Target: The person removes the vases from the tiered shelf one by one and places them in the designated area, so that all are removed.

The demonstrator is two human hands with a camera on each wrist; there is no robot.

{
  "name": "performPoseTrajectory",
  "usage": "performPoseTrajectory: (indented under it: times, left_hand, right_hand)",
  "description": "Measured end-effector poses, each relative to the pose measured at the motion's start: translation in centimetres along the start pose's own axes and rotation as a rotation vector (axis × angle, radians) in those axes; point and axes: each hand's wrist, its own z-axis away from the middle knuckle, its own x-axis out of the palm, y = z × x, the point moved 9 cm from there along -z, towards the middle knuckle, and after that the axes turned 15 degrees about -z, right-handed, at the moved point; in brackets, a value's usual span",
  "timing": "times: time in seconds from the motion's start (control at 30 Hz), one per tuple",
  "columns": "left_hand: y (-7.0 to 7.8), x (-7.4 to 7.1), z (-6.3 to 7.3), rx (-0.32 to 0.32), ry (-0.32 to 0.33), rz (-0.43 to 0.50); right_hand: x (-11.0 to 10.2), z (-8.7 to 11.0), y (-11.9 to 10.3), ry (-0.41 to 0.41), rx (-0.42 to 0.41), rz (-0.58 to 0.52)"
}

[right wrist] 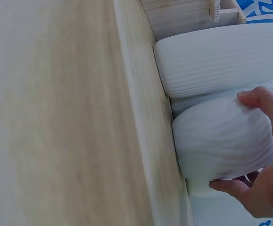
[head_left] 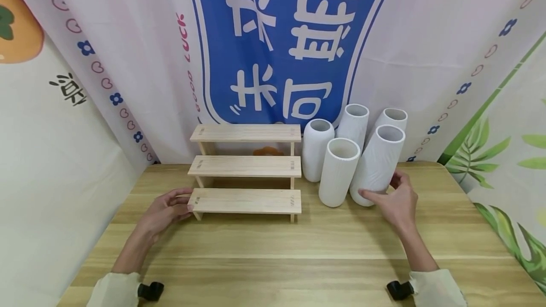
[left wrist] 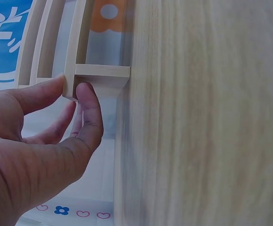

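Note:
A three-step pale wooden display stand (head_left: 245, 200) stands at the back of the table. My left hand (head_left: 162, 213) pinches the left end of its lowest step, and the left wrist view shows the thumb and a fingertip on opposite faces of the board (left wrist: 70, 61). To the right of the stand, my right hand (head_left: 400, 204) grips the lower part of a white vase (head_left: 377, 167) with a wavy surface. In the right wrist view the thumb and fingers lie on opposite sides of this vase (right wrist: 221, 136). Its base appears to be on the tabletop.
A finely ribbed white vase (head_left: 339, 174) stands just left of the held one. Several more white vases, among them a rounded one (head_left: 317, 150), crowd the back right. Behind the wooden table (head_left: 273, 259) hangs a printed curtain (head_left: 277, 41).

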Motion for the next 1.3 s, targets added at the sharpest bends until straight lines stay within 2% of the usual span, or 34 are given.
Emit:
performPoseTrajectory:
  times: [0.3, 0.53, 0.7, 0.97, 1.1, 1.3]
  left_hand:
    - [-0.3, 0.0, -0.4, 0.002, 0.005, -0.001]
    - [-0.3, 0.0, -0.4, 0.001, 0.005, 0.014]
    - [-0.4, 0.0, -0.7, -0.002, 0.004, 0.012]
    - [-0.4, -0.1, -0.9, 0.009, 0.003, 0.002]
    - [-0.2, 0.0, -0.9, 0.022, -0.003, -0.009]
    - [0.1, 0.2, -0.8, 0.016, 0.003, -0.084]
  right_hand:
    - [0.2, 0.1, 0.1, -0.025, -0.002, 0.01]
    - [0.4, 0.1, 0.1, -0.061, 0.027, 0.032]
    - [0.4, 0.3, -0.1, -0.109, 0.034, 0.063]
    - [0.3, 0.9, -1.0, -0.216, -0.015, 0.113]
    - [0.0, 1.6, -1.3, -0.291, -0.033, 0.174]
    - [-1.2, 3.4, -1.0, -0.382, -0.084, 0.359]
